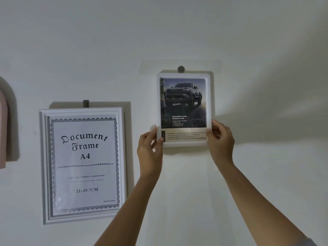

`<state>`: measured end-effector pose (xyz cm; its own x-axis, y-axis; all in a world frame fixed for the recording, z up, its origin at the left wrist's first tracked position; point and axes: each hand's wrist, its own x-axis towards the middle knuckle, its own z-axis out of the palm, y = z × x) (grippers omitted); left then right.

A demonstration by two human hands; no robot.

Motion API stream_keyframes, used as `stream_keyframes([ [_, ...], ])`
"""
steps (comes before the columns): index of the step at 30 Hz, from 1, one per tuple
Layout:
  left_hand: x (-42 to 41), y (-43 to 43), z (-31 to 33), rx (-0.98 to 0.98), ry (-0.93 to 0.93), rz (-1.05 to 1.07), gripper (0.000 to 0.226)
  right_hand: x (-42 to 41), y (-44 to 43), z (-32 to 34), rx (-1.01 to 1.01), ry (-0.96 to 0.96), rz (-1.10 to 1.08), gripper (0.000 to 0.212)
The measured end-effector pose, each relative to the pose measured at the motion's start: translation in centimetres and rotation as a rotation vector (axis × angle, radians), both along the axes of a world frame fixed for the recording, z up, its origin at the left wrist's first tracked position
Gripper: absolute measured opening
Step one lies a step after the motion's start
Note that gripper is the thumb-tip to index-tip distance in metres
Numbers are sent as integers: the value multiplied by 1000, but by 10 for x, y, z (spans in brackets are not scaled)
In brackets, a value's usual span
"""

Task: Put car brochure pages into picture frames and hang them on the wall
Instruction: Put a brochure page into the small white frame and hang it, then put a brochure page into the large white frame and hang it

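Plain white wall [248, 41], dim light. Far left edge: part of a pink arched object [2, 132]. Lower left: large white frame [45, 157] hangs from a grey peg [85, 103], holding only its stock A4 insert [85, 157], no brochure. Centre: your left hand [150, 148] pinches the small white frame [184, 75] at its lower left edge. The car brochure page [182, 103] is inside, and the top sits just under a round hook [181, 69]. Your right hand [221, 141] pinches the lower right edge, probably to level it. Can't tell if it's hooked.

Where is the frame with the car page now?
Head view: the car frame is against the wall right of centre, under a grey hook, held by the left hand and right hand; the A4 frame hangs lower left.
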<state>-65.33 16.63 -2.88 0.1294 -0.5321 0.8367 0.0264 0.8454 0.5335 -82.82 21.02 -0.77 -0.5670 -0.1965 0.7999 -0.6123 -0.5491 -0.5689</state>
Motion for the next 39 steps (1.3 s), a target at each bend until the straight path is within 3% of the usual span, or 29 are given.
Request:
stream_keyframes([
  [15, 10, -6, -4, -23, -29, -9, 40, 8, 0, -7, 3, -14, 2, 18],
  [24, 18, 0, -1, 36, -90, 25, 39, 9, 8, -5, 26, 5, -56, 23],
  [32, 97, 5, 24, -49, -220, 276, 41, 68, 19, 20, -16, 177, -167, 26],
  [39, 218, -24, 0, 9, -303, 598, 48, 178, -4, -16, 100, 359, -18, 28],
])
